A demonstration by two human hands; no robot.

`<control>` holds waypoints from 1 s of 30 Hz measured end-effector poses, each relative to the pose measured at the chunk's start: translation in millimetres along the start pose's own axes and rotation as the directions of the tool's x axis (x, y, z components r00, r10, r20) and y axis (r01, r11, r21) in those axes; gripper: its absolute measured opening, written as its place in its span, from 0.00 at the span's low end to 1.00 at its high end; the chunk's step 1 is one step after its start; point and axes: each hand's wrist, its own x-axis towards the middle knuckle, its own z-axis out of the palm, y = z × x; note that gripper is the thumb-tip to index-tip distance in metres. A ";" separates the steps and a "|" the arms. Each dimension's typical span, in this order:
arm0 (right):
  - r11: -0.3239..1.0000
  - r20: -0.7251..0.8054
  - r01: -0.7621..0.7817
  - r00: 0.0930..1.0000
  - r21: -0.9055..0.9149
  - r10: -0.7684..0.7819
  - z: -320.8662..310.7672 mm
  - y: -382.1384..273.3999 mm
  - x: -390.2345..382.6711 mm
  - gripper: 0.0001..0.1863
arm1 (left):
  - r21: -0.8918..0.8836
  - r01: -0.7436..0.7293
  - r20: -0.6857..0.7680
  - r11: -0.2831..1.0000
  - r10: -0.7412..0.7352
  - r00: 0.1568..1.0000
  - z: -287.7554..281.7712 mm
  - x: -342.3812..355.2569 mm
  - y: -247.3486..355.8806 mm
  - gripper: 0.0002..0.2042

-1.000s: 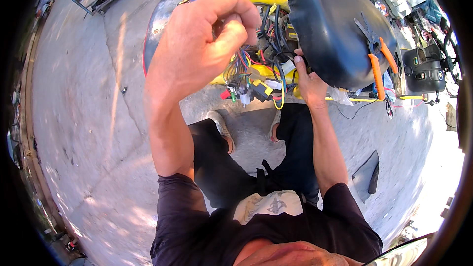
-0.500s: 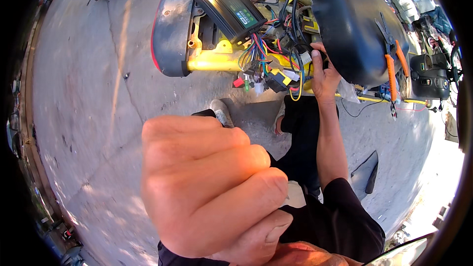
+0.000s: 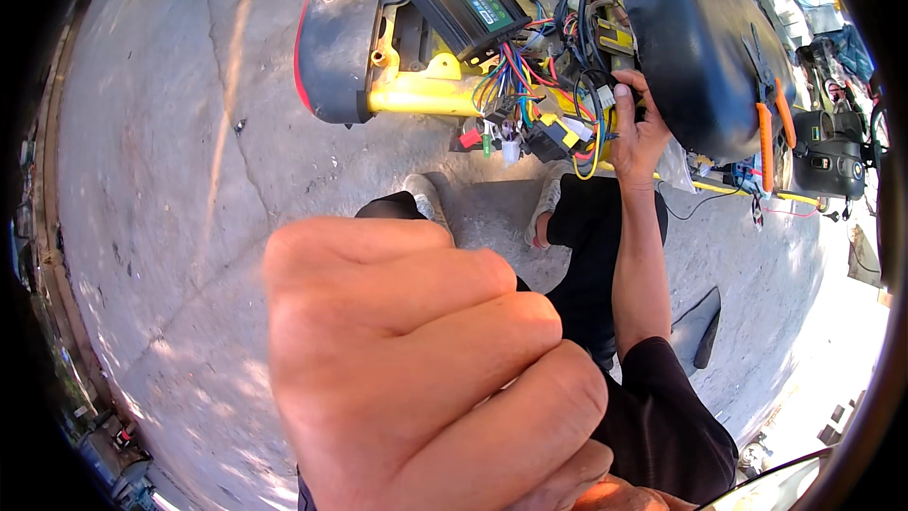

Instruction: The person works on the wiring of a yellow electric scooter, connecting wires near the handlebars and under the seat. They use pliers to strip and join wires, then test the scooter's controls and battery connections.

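The left hand [image 3: 426, 360] is up close to the camera. Its fingers are curled into a fist, and I cannot tell if anything is inside. The right hand [image 3: 638, 137] is at the wires [image 3: 515, 85], just beside the black seat [image 3: 700, 47]. Its thumb and fingers are nearly together, pinching some of the wires, but I cannot see which ones. The wires sit in a messy bunch on the yellow frame [image 3: 426, 95], between the seat and a black box [image 3: 454, 0]. A red plug [image 3: 470, 138] and a white plug [image 3: 512, 151] hang down at the near side.

A hard pull could yank a wire loose, because so many are tangled. Two wires could get mixed up, since they cross over each other. The box lies slanted on the frame, so a tug might make it slide. The pliers [image 3: 764, 123] lie on the seat with their orange handles reaching past its edge. A bump to the seat could tip them off.

The box has a shiny label [image 3: 487, 9] with blue, green and white marks, and its print is too tiny to make out. I see no writing on the seat or the pliers.
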 end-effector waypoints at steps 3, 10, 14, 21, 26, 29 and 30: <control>1.000 0.007 0.004 1.000 0.006 -0.004 3.8 2.1 -1.2 0.07 | -0.001 -0.044 -0.398 0.999 0.040 0.917 35.3 -5.2 -1.7 0.14; 0.999 -0.008 -0.024 1.000 0.037 0.024 -1.4 2.8 -1.8 0.06 | 0.036 -0.097 -0.309 0.995 0.103 0.945 24.6 -2.9 -17.6 0.16; 0.997 -0.002 -0.015 1.000 0.078 0.015 5.3 -2.0 -3.8 0.06 | 0.064 0.041 -0.247 0.997 -0.024 0.969 7.9 6.1 -2.0 0.19; 0.998 -0.003 -0.008 1.000 0.068 0.009 0.6 1.1 -1.1 0.06 | -0.023 0.172 -0.232 0.985 -0.173 0.957 10.5 -0.2 9.2 0.23; 0.996 -0.012 -0.018 1.000 0.085 0.019 2.9 1.6 -2.3 0.07 | -0.041 -0.036 -0.366 0.999 0.018 0.930 14.0 -1.0 -6.3 0.26; 0.994 -0.022 -0.003 1.000 0.110 0.006 4.4 0.2 -2.2 0.07 | 0.000 -0.045 -0.338 0.999 0.043 0.940 7.3 9.9 -5.5 0.26; 0.995 -0.025 -0.007 1.000 0.098 0.010 3.9 0.9 -1.9 0.07 | -0.051 0.011 -0.289 0.999 -0.025 0.957 4.8 8.9 -0.2 0.26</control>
